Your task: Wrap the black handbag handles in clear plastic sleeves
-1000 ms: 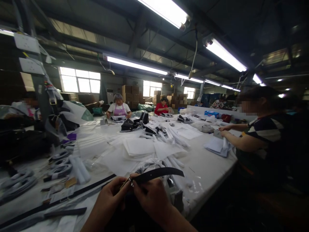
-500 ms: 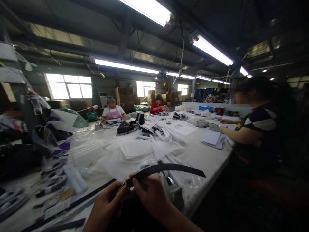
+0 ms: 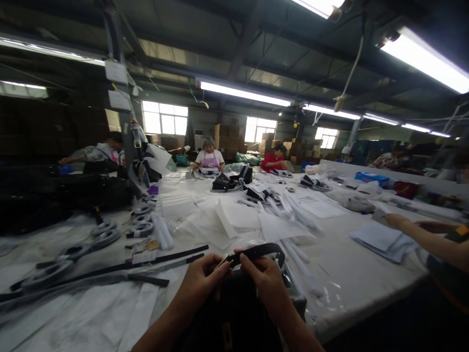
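A black strap (image 3: 273, 248) arches up and curls down on the right, above the front edge of the table. My right hand (image 3: 266, 281) is closed on it, pinching it between thumb and fingers. Beside it, my left hand (image 3: 200, 281) is closed on a thin gold-coloured metal fitting (image 3: 224, 261) at the strap's near end; whether this is a buckle or a ring, I cannot tell. Beneath both hands is a dark bag-like item (image 3: 238, 310) with a small metal piece on its front, mostly lost in shadow.
Long black straps (image 3: 172, 256) and coiled wrapped straps (image 3: 141, 229) lie on the left of the table (image 3: 351, 288). White sheets (image 3: 238, 215) and black bags (image 3: 225, 182) cover the middle. A co-worker's arm (image 3: 421, 232) reaches in at right near stacked papers (image 3: 383, 238). Other people sit further back.
The view has turned left, shifting the scene rightward. The strap's free end, earlier stretched out to the right, now curls downward. Both hands keep their hold.
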A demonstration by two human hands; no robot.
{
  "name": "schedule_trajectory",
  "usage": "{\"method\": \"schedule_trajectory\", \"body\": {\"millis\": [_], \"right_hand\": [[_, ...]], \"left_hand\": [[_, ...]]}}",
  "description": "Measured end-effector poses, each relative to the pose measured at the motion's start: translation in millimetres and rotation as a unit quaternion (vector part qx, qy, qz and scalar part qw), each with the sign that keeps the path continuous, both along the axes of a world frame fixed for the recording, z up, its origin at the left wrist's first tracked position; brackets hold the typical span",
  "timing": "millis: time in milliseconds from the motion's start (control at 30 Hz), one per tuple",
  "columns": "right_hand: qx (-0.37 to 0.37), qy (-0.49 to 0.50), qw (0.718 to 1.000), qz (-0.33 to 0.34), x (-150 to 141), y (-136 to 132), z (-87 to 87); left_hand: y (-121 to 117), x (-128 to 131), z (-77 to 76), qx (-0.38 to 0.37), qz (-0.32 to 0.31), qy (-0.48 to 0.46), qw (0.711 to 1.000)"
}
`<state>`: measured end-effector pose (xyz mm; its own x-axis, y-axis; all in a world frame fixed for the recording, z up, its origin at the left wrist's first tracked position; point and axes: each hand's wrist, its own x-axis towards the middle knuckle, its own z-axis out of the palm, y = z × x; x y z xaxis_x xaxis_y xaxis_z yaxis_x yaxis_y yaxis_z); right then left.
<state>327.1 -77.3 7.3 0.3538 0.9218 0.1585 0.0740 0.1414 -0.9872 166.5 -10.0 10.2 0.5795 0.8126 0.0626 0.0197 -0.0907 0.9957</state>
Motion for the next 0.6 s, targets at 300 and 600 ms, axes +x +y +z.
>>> {"method": "schedule_trajectory", "body": {"millis": [300, 600], "right_hand": [[0.016, 0.125, 0.990, 0.061, -4.1, -4.1, 3.9], [-0.028, -0.043, 0.998, 0.033, -3.7, -4.1, 5.1]], "left_hand": [[1.3, -5.5, -6.1, 0.028, -0.011, -0.015, 0.999], [-0.1, -5.5, -1.1, 0.042, -0.016, 0.004, 0.999]]}}
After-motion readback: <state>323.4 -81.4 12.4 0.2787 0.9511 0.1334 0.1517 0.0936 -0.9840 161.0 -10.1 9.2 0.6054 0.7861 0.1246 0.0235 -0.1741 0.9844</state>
